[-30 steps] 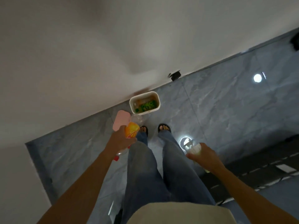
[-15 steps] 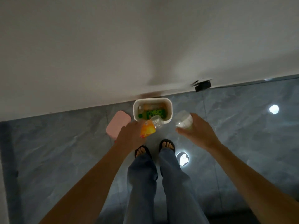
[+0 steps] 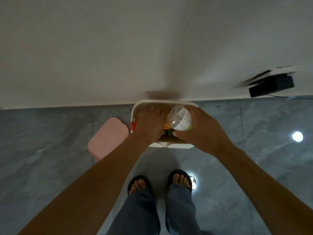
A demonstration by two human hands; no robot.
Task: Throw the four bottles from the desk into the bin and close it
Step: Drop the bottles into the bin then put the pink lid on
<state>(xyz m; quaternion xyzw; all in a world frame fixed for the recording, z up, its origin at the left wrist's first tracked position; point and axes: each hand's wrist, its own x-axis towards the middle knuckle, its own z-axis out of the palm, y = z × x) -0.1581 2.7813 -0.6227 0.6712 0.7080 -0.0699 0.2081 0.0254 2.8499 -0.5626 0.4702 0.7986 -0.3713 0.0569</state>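
A white bin (image 3: pixel 169 101) stands open on the floor against the wall. My left hand (image 3: pixel 149 123) is over its opening, shut on an orange-labelled bottle (image 3: pixel 166 127); the red cap (image 3: pixel 133 126) sticks out at the hand's left side, and most of the bottle is hidden. Beside it my right hand (image 3: pixel 201 133) grips a clear bottle with a white label (image 3: pixel 179 121), tilted over the bin. A bit of green shows inside, under the hands. The pink lid (image 3: pixel 108 136) lies on the floor just left of the bin.
My two feet in black sandals (image 3: pixel 140 184) stand on the grey tiled floor (image 3: pixel 42 150) a short step from the bin. A black box with a cable (image 3: pixel 271 88) sits by the wall at the right. Bright light reflections dot the floor.
Both hands have moved forward with their bottles, from in front of the bin to right over its opening. The view has come closer to the bin.
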